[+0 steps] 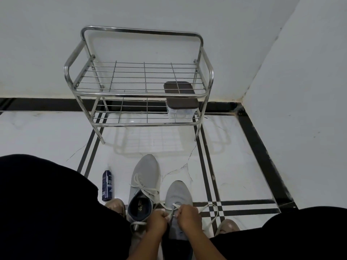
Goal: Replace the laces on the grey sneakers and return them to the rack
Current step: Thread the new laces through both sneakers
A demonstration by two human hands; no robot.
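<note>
Two grey sneakers stand side by side on the floor between my knees. The left sneaker (144, 177) is laced with a white lace tied loosely over its tongue. The right sneaker (178, 194) sits closer to me, with a white lace (212, 216) trailing off to its right. My left hand (157, 221) and my right hand (188, 216) both pinch the lace over the right sneaker's eyelets, knuckles nearly touching. The steel rack (139, 94) stands against the wall ahead, its top shelf bare.
A dark blue spray can (107, 185) lies on the tiles left of the sneakers. A clear box with a brown lid (181, 104) sits on the rack's lower shelf at the right. My knees in black fill the lower corners. A wall closes the right side.
</note>
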